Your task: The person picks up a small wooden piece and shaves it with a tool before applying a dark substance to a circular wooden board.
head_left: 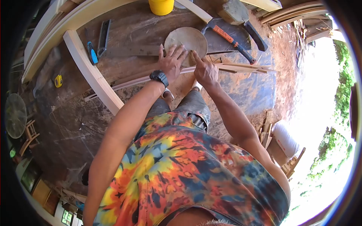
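Observation:
A round, pale, dusty disc [187, 40] lies on the dark work surface in front of me. My left hand [171, 64], with a black watch at the wrist, rests flat on its near left part, fingers spread. At the disc's near right edge is my right hand [206, 71], its index finger stretched onto the disc and the other fingers curled in. Whatever those curled fingers may hold is hidden. An orange-and-black handled hammer [226, 35] lies to the right of the disc. Under the disc's left side runs a flat metal strip [132, 51], perhaps a saw blade.
A yellow bucket [161, 6] stands behind the disc. On the left are a blue-handled tool [92, 52], a dark metal angle piece [103, 37], a yellow tape measure [58, 81] and a long pale board [92, 71]. A wood block [233, 11] sits at the back right.

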Available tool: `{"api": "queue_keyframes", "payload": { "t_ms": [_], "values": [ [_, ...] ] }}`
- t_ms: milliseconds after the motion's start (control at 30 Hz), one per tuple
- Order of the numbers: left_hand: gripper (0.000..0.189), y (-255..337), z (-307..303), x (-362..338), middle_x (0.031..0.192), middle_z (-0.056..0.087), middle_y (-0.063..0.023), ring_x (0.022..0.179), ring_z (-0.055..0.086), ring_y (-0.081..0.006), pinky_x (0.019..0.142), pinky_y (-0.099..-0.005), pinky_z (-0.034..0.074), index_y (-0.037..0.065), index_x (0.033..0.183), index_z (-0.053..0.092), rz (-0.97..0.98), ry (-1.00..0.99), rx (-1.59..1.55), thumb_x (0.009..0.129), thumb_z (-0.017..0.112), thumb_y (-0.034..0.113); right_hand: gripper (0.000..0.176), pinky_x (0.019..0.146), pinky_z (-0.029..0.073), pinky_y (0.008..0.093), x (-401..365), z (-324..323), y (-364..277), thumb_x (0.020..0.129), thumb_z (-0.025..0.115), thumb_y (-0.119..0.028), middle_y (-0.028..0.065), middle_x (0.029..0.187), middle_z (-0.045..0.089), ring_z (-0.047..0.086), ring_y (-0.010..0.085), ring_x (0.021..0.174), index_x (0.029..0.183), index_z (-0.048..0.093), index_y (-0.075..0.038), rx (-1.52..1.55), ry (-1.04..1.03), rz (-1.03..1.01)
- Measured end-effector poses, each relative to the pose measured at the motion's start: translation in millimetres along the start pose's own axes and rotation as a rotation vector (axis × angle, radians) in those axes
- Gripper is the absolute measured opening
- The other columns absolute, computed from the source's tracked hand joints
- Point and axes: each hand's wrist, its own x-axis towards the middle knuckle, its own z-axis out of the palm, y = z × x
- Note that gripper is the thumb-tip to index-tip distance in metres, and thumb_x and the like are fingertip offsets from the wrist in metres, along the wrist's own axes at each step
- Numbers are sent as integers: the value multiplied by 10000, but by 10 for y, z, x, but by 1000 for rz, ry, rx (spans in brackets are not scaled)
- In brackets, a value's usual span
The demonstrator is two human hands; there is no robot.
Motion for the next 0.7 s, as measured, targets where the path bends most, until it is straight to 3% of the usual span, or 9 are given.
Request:
{"api": "queue_keyframes", "payload": {
  "t_ms": [67,200,500,600,700],
  "values": [
    [642,41,2,-40,1584,457,24,1451,410,-231,1201,-667,194,249,1453,568,-10,3,11,838,753,249,584,639,566,479,-26,5,48,858,576,-116,125,837,671,701,343,689,1434,601,-202,-10,63,-64],
    [634,11,-49,28,1587,452,14,1462,398,-240,1205,-665,193,232,1454,570,-7,-10,8,846,747,245,584,648,563,473,-69,-3,56,840,570,-90,116,821,658,692,334,682,1412,620,-194,6,72,-75],
    [661,-44,-26,-8,1621,406,9,1491,365,-249,1202,-678,187,231,1481,539,33,-68,14,853,745,248,589,648,560,470,-94,-2,151,833,583,-98,114,835,659,695,336,718,1414,614,-189,19,49,-94],
    [626,-65,-99,4,1621,404,1,1502,352,-249,1207,-688,166,227,1486,533,88,-83,13,885,705,261,519,658,551,480,-15,-55,146,913,539,-75,128,827,680,693,357,710,1407,619,-213,42,98,-79],
    [609,-277,-148,62,1630,395,12,1510,348,-242,1217,-698,139,234,1486,533,157,-132,65,899,686,285,535,689,570,475,-147,-23,49,868,564,-115,117,852,698,703,346,738,1390,633,-212,60,85,-15]
  ]
}}
